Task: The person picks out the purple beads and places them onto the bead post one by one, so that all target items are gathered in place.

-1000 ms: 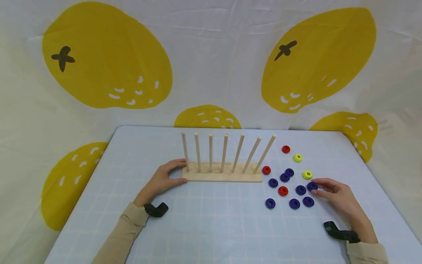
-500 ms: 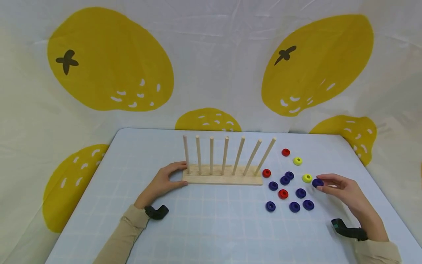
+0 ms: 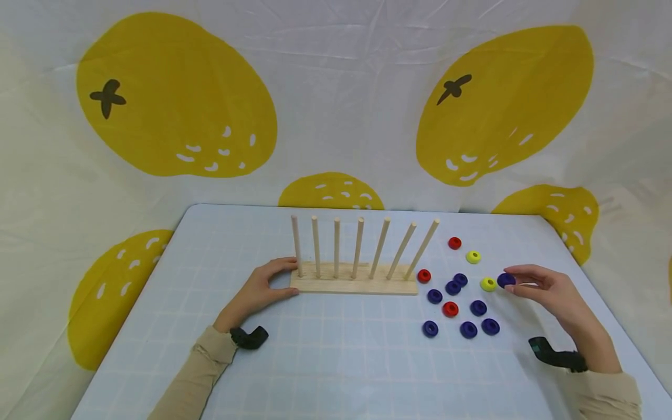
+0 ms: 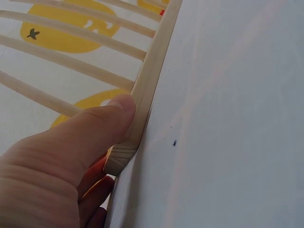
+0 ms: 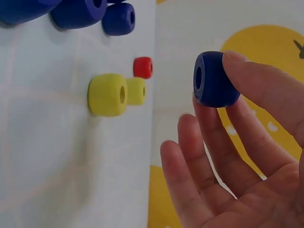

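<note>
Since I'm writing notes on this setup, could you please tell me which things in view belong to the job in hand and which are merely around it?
Seemingly in the job:
blue bead, pinched by the right hand
wooden peg rack, held by the left hand
loose blue beads, red beads and yellow beads

Seemingly just surroundings:
fruit-patterned cloth
black wrist devices

Your left forearm point(image 3: 191, 376) slanted in nearer left edge of worktop point(image 3: 336, 373) than right; left hand point(image 3: 259, 289) gripped between left thumb point(image 4: 102, 118) and fingers. Your right hand point(image 3: 548, 294) hung above worktop toward right edge, right thumb point(image 5: 266, 85) and fingertips pinched, last two fingers point(image 5: 176, 164) bent, free.
</note>
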The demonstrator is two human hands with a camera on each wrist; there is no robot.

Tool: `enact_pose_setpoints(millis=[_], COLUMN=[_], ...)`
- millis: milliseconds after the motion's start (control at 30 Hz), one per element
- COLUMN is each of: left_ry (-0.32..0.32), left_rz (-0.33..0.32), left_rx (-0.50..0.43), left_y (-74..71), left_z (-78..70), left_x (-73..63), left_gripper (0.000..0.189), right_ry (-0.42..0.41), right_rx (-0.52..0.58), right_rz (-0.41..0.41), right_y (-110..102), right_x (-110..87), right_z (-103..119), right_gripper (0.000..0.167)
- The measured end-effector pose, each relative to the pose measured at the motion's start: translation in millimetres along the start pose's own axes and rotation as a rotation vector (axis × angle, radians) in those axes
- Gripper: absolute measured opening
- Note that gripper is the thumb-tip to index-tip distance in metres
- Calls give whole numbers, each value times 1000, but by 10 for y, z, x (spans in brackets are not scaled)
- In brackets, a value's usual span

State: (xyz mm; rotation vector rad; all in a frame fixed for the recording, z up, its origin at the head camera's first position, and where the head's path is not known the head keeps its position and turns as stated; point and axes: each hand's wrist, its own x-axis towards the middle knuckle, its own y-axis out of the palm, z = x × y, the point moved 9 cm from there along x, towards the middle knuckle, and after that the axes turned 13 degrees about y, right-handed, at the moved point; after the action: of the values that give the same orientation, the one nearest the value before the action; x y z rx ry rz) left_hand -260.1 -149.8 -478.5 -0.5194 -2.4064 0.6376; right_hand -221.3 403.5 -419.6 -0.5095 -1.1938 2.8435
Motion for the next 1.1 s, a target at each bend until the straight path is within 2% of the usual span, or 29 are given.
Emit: enact_pose_setpoints(millis=[267,633,933,1100], left_ry=[20,34,42,42], left_rz=[-1,10,10,10], left_rx=[-9,6,24,31], left_y=[-18,-1,-9,-12], left_z=[-7,13,5,1], left_x=[-14,-21,-9,0], left_gripper=[53,55,55,55], right_ry=[-25,-96,-91,-131], right_rx=[16,116,115,115], right_rz=[-33,-91,-150,-160], right_y=[-108,-203,-220,-241], right_x=[-20,-139,-213,-247], right_z=[138,399,656,815], right_gripper=[55,45,49,46])
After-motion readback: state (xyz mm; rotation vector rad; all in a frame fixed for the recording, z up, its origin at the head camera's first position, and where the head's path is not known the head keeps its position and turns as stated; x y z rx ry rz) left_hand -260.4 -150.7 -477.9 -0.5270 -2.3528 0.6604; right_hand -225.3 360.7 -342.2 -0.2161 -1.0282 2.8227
